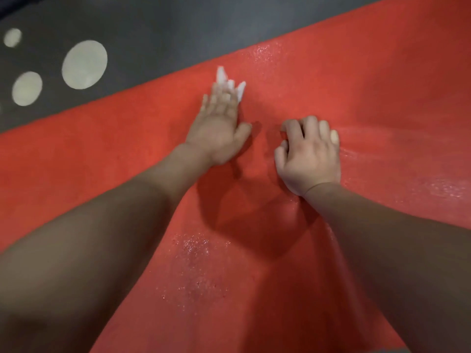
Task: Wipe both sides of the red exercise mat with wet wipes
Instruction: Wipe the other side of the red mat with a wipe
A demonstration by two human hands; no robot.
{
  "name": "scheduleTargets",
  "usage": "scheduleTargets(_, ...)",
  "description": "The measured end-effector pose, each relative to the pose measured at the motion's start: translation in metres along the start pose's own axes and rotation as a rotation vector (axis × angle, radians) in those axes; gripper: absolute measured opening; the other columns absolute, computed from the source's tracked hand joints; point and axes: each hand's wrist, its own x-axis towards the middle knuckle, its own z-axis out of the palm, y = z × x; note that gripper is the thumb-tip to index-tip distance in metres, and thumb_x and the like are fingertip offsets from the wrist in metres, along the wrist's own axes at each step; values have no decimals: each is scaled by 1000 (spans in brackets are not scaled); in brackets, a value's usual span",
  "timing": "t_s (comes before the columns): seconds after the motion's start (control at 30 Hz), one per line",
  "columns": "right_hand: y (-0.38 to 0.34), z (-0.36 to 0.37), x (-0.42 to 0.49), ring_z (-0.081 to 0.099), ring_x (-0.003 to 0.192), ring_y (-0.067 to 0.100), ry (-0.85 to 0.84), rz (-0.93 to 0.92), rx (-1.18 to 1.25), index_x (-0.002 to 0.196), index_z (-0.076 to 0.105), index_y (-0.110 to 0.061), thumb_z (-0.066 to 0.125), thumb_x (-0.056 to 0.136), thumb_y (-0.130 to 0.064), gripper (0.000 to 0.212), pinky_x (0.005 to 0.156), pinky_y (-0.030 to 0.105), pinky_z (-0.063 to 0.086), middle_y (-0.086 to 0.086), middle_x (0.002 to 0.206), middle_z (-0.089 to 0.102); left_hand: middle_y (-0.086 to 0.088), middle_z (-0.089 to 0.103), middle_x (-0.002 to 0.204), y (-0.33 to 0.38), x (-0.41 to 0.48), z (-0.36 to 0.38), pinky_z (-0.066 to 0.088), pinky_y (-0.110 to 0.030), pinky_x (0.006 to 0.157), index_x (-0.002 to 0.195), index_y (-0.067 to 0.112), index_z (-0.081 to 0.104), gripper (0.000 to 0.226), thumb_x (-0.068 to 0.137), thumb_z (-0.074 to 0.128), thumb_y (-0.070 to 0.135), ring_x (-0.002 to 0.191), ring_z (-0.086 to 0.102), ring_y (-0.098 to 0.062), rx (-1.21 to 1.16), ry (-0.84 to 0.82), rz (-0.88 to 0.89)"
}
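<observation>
The red exercise mat (102,154) lies flat and fills most of the view, with wet, shiny patches in places. My left hand (219,126) lies flat with straight fingers on a white wet wipe (240,89), pressing it onto the mat near the far edge. White corners of the wipe stick out past the fingertips. My right hand (309,156) rests on the mat to the right, its fingers bent and the tips pressing the surface, holding nothing.
Beyond the mat's far edge is a dark grey floor (153,34) with three pale round spots (84,64) at the upper left. My two bare forearms cross the lower part of the view.
</observation>
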Motion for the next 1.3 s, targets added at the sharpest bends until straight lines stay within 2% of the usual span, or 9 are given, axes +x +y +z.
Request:
scheduleTargets(0.13,2,0,-1,47,97,31,3,-3,-7,112,57,-24,49,85,-36,31,87,45,35,7,104,52,-11,-13,169,24,-24,12,-2,-44,127,161,12,-11,89,89,18,56,156,-11,-27,114,-62,268)
scheduleTargets(0.23,1,0,-1,47,96,31,-4,-1,0,110,58,-23,49,85,-35,30,86,44,35,7,103,52,-12,0,170,-20,-25,2,-1,-49,126,162,11,-1,90,86,12,58,157,-4,-28,211,-14,64)
scheduleTargets(0.37,1,2,0,46,96,31,0,1,1,110,58,-22,48,85,-35,29,85,44,36,7,102,52,-16,-5,169,-54,-23,-6,0,-53,126,161,4,-2,85,96,21,54,156,-9,-30,140,11,-254)
scheduleTargets(0.6,1,1,-1,47,98,32,-1,-12,-14,110,58,-22,48,85,-35,30,85,45,36,8,103,53,-15,-7,169,15,-58,23,-3,-39,127,161,6,-4,86,93,17,54,156,-13,-26,37,-77,269)
scheduleTargets(0.83,-1,-2,0,47,101,35,-39,0,-38,113,55,-22,45,85,-36,33,85,46,36,10,107,53,-14,-10,169,-29,-49,3,-4,-43,127,161,9,-5,86,91,16,53,155,-15,-28,-91,-53,-104)
scheduleTargets(1.07,6,-30,-8,46,113,37,-227,-10,85,121,55,-21,50,88,-30,34,95,49,41,13,119,51,-8,-10,169,39,-104,33,-7,-37,126,162,14,-5,84,90,14,53,155,-15,-23,-6,-136,346)
scheduleTargets(1.13,13,-47,-32,46,110,38,-205,-5,70,118,55,-18,49,85,-29,36,94,49,43,14,116,50,-11,-5,170,16,-98,34,-1,-43,127,162,12,-3,86,89,14,54,156,-11,-26,12,-68,269)
scheduleTargets(1.2,24,-61,-70,45,107,37,-147,68,44,118,55,-17,46,80,-30,41,92,49,42,13,115,49,-15,-4,169,-5,-88,29,2,-49,126,162,9,-2,89,88,11,57,156,-8,-30,-16,-11,26)
scheduleTargets(1.3,39,-64,-121,45,114,37,-117,134,11,129,55,-17,46,81,-30,51,98,48,38,14,126,49,-12,-14,169,10,-84,27,-6,-51,125,161,11,-10,82,99,19,56,154,-17,-35,-91,-86,-215)
